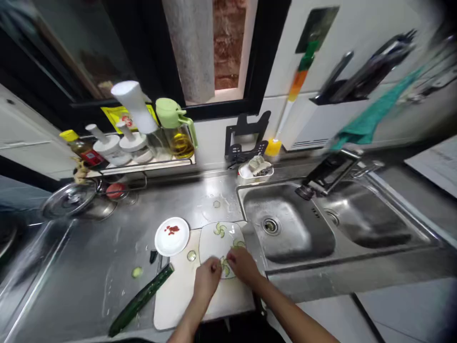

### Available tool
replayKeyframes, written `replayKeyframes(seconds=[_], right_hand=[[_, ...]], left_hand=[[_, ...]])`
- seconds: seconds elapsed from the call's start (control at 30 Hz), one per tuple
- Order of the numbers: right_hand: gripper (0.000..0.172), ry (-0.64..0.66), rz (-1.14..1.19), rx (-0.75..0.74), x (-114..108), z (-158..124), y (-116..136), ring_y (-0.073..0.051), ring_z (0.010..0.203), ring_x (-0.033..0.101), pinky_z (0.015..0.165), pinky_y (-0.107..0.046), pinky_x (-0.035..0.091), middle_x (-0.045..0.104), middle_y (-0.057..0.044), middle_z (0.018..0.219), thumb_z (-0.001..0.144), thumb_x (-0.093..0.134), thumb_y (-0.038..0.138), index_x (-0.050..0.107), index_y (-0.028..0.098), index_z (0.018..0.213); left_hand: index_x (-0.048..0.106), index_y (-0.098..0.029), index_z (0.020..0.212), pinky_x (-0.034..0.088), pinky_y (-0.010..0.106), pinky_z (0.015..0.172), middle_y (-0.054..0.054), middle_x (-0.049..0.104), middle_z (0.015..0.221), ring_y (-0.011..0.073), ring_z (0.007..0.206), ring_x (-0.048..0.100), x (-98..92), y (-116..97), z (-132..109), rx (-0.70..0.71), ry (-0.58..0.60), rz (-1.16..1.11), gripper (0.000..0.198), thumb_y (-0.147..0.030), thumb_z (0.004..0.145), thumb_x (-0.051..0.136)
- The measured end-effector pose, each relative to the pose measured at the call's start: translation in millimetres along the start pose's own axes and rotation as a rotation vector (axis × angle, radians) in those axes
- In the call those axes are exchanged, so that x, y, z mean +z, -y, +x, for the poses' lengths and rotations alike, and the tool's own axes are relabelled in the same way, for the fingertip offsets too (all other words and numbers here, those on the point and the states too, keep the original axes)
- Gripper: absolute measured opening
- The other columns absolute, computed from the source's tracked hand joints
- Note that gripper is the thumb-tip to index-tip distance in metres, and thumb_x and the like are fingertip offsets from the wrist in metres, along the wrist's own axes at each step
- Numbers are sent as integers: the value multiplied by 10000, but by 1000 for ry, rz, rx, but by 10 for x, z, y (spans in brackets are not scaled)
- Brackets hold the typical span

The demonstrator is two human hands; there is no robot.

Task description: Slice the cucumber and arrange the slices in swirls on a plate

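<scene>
The steel counter (93,267) bears a cucumber (141,299) and saucer (171,246) near the square plate (210,244).

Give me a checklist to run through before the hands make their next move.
1. Square plate on the cutting board: ok, it lies on the board's far part.
2. Far cucumber slices arranged: ok, curved pieces set in a swirl.
3. Left hand and right hand at the plate: ok, both at its near part.
4. Slice pinched in either hand: cannot tell, too small.
5. Red pieces within reach: ok, probably, on the round plate at left.
6. Board free of loose slices: not ok, one lies beside the square plate.
</scene>
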State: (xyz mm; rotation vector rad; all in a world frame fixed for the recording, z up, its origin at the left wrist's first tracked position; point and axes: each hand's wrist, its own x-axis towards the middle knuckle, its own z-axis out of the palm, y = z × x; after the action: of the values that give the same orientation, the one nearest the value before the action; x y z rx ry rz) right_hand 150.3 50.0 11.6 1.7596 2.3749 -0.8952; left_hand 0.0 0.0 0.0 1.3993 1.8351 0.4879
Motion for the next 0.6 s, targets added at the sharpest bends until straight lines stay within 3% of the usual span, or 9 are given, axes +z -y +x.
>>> replayKeyframes(seconds=[0.6], right_hand=[[153,-14,-39,28,-10,-66,63,-213,987,514,726,-298,317,665,-45,912,880,480,230,629,211,849]], left_hand=[[592,-199,686,316,207,598,-27,576,609,108,596,514,25,-49,7,-21,45,22,132,-170,770,494]])
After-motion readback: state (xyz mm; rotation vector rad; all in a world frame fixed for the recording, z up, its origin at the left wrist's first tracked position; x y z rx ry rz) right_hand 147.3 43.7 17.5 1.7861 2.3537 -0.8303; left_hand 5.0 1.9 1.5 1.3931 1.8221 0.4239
